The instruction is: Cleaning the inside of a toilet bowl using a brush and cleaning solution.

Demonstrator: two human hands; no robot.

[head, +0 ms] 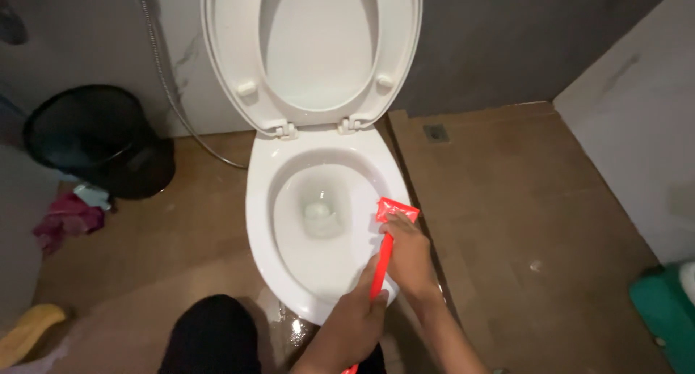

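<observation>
A white toilet (264, 200) stands open, its seat and lid (224, 48) raised against the wall. A red brush head (397, 211) rests on the bowl's right rim, and its red handle (386, 252) runs back toward me. My right hand (409, 254) grips the handle just behind the head. My left hand (358, 316) holds the handle lower down, near the bowl's front edge. A little water sits at the bottom of the bowl (318, 213).
A black bin (101, 139) stands at the left by a metal hose (163, 77). A pink cloth (69, 218) and a yellow object (29, 330) lie on the brown floor. A green object (666, 312) is at right, a floor drain (436, 133) behind. My dark knee (213, 334) is below.
</observation>
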